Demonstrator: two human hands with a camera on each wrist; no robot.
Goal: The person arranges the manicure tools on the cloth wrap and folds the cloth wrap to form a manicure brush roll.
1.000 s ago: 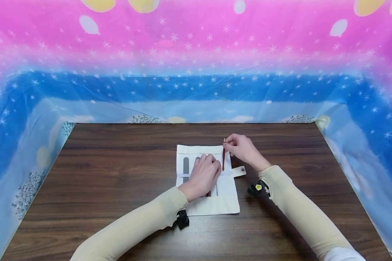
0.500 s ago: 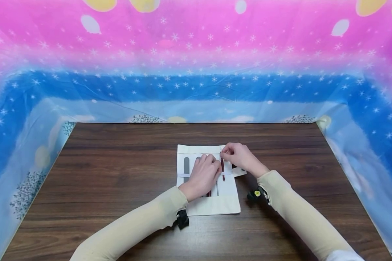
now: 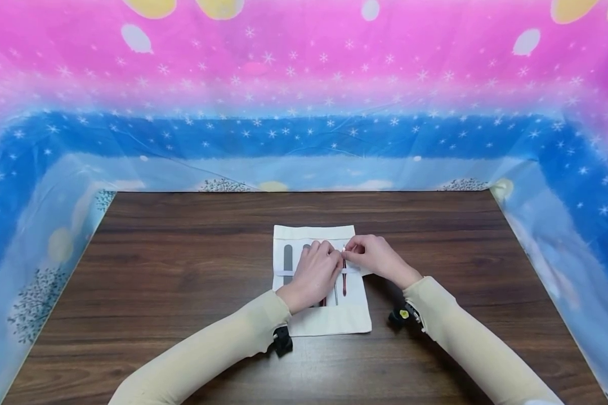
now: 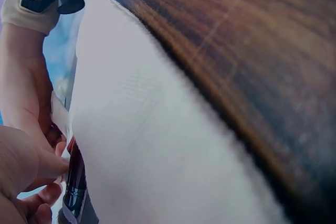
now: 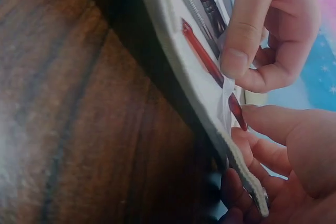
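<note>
Since a second ago the slim dark-red tool has gone from upright above the pouch to lying low in the rightmost slot, and the right hand has come down with it. That hand pinches the tool's far end. The left hand, fingers curled, pinches the white elastic band beside the tool on the open cream canvas roll-up pouch, mid-table on the dark wooden table. A grey nail file sits at far left. Judgement: keep the band lifted, slide the tool straight toward the near edge, shaft parallel to its neighbours.
</note>
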